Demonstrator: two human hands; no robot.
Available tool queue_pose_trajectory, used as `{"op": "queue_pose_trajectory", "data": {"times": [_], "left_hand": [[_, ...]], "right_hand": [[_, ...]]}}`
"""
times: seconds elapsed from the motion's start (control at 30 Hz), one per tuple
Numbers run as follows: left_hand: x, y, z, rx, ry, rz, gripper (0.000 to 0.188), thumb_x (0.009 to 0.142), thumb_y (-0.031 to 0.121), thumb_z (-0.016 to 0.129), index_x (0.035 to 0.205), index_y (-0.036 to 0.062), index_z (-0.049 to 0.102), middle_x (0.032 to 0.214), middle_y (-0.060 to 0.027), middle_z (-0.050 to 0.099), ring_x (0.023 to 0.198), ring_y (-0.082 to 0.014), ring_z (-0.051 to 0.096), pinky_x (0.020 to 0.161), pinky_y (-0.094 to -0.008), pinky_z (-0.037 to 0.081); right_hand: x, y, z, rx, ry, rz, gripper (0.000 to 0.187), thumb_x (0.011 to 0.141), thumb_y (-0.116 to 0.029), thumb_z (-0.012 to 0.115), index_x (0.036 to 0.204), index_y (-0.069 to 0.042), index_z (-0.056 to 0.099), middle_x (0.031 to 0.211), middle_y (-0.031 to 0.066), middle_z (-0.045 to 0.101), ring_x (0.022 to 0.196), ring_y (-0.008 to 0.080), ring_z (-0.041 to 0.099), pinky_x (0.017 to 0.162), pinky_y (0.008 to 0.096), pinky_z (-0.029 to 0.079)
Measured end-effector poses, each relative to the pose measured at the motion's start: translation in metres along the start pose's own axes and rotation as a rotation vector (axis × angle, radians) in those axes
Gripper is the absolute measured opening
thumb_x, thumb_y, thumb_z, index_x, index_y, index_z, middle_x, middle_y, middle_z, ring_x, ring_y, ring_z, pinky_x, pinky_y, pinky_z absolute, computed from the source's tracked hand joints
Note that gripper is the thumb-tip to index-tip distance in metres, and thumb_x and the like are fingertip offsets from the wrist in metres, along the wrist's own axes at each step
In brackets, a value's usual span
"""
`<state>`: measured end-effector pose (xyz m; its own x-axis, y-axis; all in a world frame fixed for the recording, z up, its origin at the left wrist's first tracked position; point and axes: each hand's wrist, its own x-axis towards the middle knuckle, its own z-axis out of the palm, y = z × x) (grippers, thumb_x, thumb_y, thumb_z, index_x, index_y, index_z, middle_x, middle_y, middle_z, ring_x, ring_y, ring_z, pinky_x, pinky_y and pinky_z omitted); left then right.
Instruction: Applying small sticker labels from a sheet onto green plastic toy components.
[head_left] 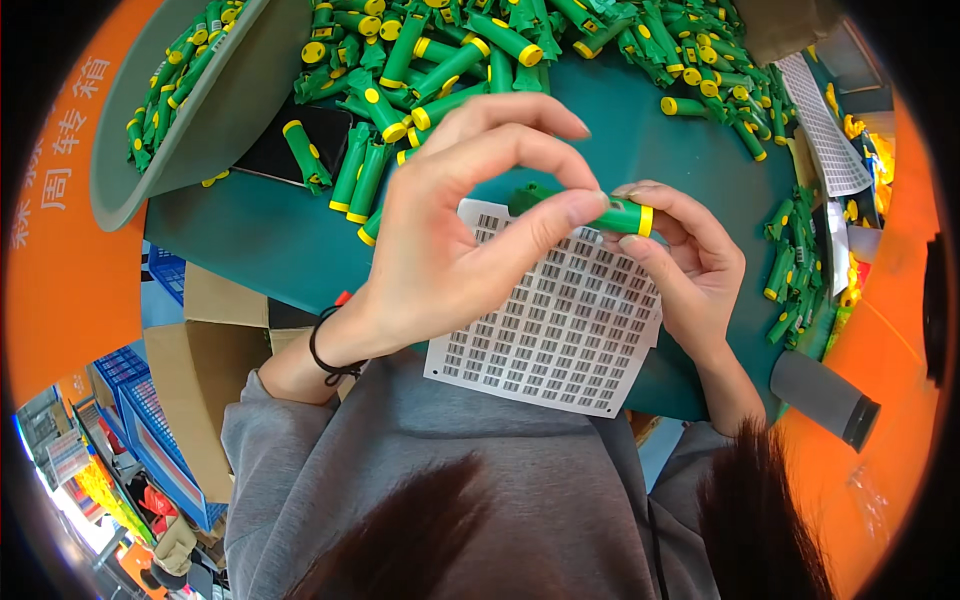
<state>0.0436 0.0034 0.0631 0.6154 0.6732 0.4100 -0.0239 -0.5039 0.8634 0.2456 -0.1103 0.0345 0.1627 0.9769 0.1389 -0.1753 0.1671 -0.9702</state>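
Above the green table (620,130), we are seeing one tube (632,217) in the hands, just over the far edge of a sheet (540,340). Hands: two. The right hand (690,265) is pinching the tube near its yellow end, thumb on the near side, fingers on the far side. The left hand (470,220) is holding thumb and index tips almost together at the tube's middle, other fingers curving loosely; we cannot tell whether these tips are gripping it.

Orientation: we are reading the long axis as running left to right, dipping slightly rightward, yellow end pointing right, crumpled dark green end left.

Counts: we are noting one basin (240,90), one grey cylinder (815,398), one open box (190,400) and a second sheet (820,115) lying at right; the heaped tubes (455,70) are overlapping too much for counting.

Materials: we are recording wrinkled green film, flat round yellow ends, white paper printed with dark blocks, brown cardboard, a smooth, round-rimmed basin.
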Motion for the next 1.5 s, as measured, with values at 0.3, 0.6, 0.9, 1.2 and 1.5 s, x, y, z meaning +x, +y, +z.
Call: {"op": "queue_pose_trajectory", "data": {"times": [0.3,0.6,0.9,1.2,1.5], "left_hand": [[0.004,0.015,0.002,-0.078,-0.138,-0.245,0.011,0.091,0.005,0.072,0.099,-0.0022,0.07,0.102,-0.0095,0.073,0.097,-0.013,0.066,0.091,-0.0295,0.051],[0.005,0.012,0.006,-0.112,-0.146,-0.264,0.01,0.093,0.004,0.07,0.1,-0.0031,0.069,0.105,-0.0107,0.072,0.097,-0.0133,0.067,0.093,-0.0303,0.052],[0.006,0.012,0.009,-0.069,-0.153,-0.319,0.009,0.093,0.003,0.07,0.099,-0.0033,0.069,0.103,-0.0101,0.072,0.096,-0.0134,0.068,0.092,-0.0297,0.052],[0.008,0.0,0.015,-0.101,-0.113,-0.213,0.014,0.095,0.006,0.07,0.105,-0.0011,0.066,0.094,-0.0063,0.072,0.092,-0.0099,0.068,0.083,-0.0254,0.053],[0.007,-0.011,0.008,-0.072,-0.338,-0.438,0.023,0.102,0.024,0.064,0.098,0.0026,0.073,0.078,0.0007,0.067,0.065,-0.0044,0.058,0.06,-0.0219,0.046]], "right_hand": [[-0.003,-0.003,-0.002,-0.062,-0.008,0.039,0.038,0.088,0.01,0.071,0.125,0.009,0.062,0.123,0.0179,0.066,0.114,0.0243,0.066,0.097,0.0358,0.059],[-0.003,-0.005,0.001,-0.062,0.018,0.057,0.038,0.088,0.009,0.072,0.125,0.009,0.063,0.121,0.0169,0.068,0.112,0.0231,0.067,0.096,0.0344,0.059],[-0.003,-0.003,0.0,-0.057,0.025,0.045,0.038,0.088,0.01,0.072,0.125,0.009,0.063,0.121,0.0167,0.067,0.112,0.0231,0.067,0.097,0.0346,0.059],[-0.004,0.001,-0.007,-0.131,-0.045,-0.027,0.039,0.087,0.011,0.072,0.125,0.008,0.063,0.124,0.0175,0.065,0.114,0.0246,0.066,0.097,0.0351,0.059],[0.0,0.005,0.003,-0.094,-0.013,0.011,0.037,0.09,0.011,0.068,0.126,0.007,0.063,0.125,0.0172,0.065,0.11,0.0222,0.067,0.096,0.0343,0.058]]}}
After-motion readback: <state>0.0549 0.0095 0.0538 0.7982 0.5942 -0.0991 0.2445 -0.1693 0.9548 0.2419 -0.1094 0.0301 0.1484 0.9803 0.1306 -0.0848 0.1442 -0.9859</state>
